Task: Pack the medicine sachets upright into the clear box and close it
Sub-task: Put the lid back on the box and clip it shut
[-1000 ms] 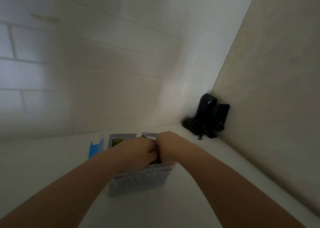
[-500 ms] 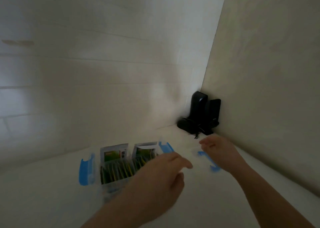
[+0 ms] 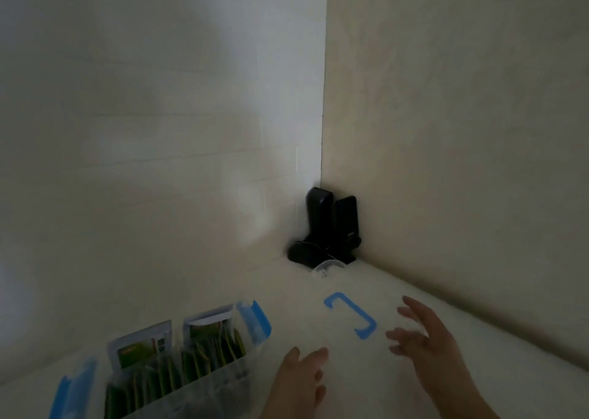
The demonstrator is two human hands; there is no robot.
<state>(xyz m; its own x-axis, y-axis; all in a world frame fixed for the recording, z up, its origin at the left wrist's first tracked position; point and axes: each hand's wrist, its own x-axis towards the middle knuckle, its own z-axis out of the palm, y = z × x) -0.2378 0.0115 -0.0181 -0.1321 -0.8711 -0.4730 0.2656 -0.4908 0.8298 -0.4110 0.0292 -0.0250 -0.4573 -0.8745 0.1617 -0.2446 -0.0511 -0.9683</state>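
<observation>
Both hands hover with released grips holding nothing, the right hand (image 3: pixel 428 339) just beside the lid (image 3: pixel 350 320), the left hand (image 3: pixel 302 377) near the box (image 3: pixel 204 390) of upright sachets (image 3: pixel 178 364).

Both hands (image 3: pixel 360 355) left the clear box (image 3: pixel 178 390), now uncovered

Clear box (image 3: pixel 191 386) at lower left on the counter (image 3: pixel 478 339), sachets (image 3: pixel 178 364) standing upright inside. Lid (image 3: pixel 350 320) lies flat on the counter to the box's right. Left hand (image 3: pixel 302 383) between box and lid; right hand (image 3: pixel 427 339) just right of the lid. Black devices (image 3: pixel 328 227) behind, in the wall corner.
</observation>
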